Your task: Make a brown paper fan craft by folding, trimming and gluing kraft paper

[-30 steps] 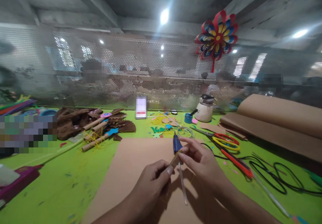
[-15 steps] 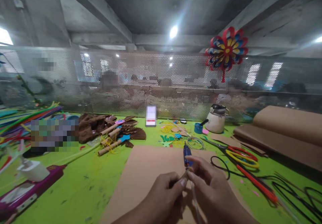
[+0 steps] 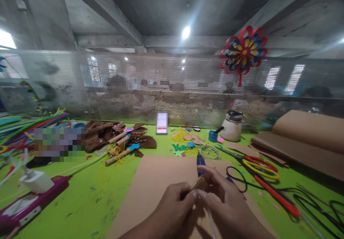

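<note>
My left hand [image 3: 177, 201] and my right hand [image 3: 224, 196] meet over a sheet of brown kraft paper [image 3: 150, 174]. Between their pinched thumbs and fingers is a small brown piece [image 3: 198, 183] that looks like folded or rolled paper; the fingers hide most of it. Just beyond my fingertips lies a blue glue gun [image 3: 200, 163], its nozzle pointing away from me. My right hand covers part of it. A clear glue stick [image 3: 211, 223] shows below, between my hands.
Right lie scissors [image 3: 262, 167], a red-handled tool [image 3: 279, 197], black cable and kraft paper rolls [image 3: 306, 124]. Behind are a white jar [image 3: 231, 128], a blue pot [image 3: 212, 135], paper scraps and a phone [image 3: 161, 122]. Left are paper tubes [image 3: 118, 156] and a purple power strip [image 3: 57, 189].
My thumbs have come together lower on the small brown piece, and more of it shows above them. My right fingers have shifted slightly. The glue gun stays in place.
</note>
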Motion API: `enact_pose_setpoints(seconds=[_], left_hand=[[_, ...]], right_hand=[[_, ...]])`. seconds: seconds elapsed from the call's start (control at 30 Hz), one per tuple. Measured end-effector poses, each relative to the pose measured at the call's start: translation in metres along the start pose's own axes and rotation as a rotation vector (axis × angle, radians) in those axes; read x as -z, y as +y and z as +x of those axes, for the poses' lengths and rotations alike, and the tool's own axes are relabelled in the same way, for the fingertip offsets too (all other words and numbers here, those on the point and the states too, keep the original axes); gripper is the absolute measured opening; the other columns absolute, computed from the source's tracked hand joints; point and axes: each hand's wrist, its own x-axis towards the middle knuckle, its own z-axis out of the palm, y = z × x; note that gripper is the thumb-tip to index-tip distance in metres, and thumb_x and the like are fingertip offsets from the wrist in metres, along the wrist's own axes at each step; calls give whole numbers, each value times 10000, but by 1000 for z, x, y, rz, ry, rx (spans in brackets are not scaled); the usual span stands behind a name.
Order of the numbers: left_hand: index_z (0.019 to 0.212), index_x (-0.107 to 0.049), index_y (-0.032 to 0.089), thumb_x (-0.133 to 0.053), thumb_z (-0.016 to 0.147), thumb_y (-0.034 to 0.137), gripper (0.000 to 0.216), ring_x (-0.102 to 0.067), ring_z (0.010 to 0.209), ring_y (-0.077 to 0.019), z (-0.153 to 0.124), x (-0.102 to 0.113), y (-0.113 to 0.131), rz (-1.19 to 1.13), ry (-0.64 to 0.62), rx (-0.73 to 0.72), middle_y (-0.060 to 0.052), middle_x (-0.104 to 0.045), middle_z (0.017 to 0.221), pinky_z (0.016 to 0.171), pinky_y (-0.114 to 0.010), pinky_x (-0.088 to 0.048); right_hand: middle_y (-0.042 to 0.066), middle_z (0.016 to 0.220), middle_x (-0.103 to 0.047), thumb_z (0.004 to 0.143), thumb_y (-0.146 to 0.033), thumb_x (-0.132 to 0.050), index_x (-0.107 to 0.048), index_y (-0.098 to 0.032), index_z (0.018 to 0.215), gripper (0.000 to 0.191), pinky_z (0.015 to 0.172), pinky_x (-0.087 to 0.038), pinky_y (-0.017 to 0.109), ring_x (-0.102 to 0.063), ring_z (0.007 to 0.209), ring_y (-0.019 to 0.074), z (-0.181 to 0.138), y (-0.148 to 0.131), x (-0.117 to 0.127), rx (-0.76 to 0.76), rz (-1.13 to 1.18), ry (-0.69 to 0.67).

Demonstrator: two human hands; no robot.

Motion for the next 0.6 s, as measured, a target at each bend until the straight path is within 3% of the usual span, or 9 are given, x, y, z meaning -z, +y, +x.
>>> enact_pose_setpoints(seconds=[0.13,0.43,0.6], left_hand=[[691,-548,141,-571,791,425,302,-377,538,-96,-1,-1,-1,-62,-53,1,25,-471,583,510,-239,-258],[749,-572,136,-587,793,459,327,-360,519,-88,-5,-2,-1,-152,-105,42,16,-465,583,502,-239,-239],[742,-550,148,-568,810,433,294,-364,511,-88,-4,0,-3,-96,-100,25,33,-452,561,492,-234,-243]], right_hand=[[59,881,-639,770,-233,-587,-515,-166,1255,495,725,-511,332,-642,815,216,-1,2,-1,14,-47,-25],[65,928,-642,824,-219,-536,-531,-179,1261,439,765,-521,289,-631,901,207,-2,7,2,131,-186,-12],[53,896,-634,865,-270,-517,-550,-183,1231,377,771,-524,309,-639,819,189,0,8,4,159,-184,38]])
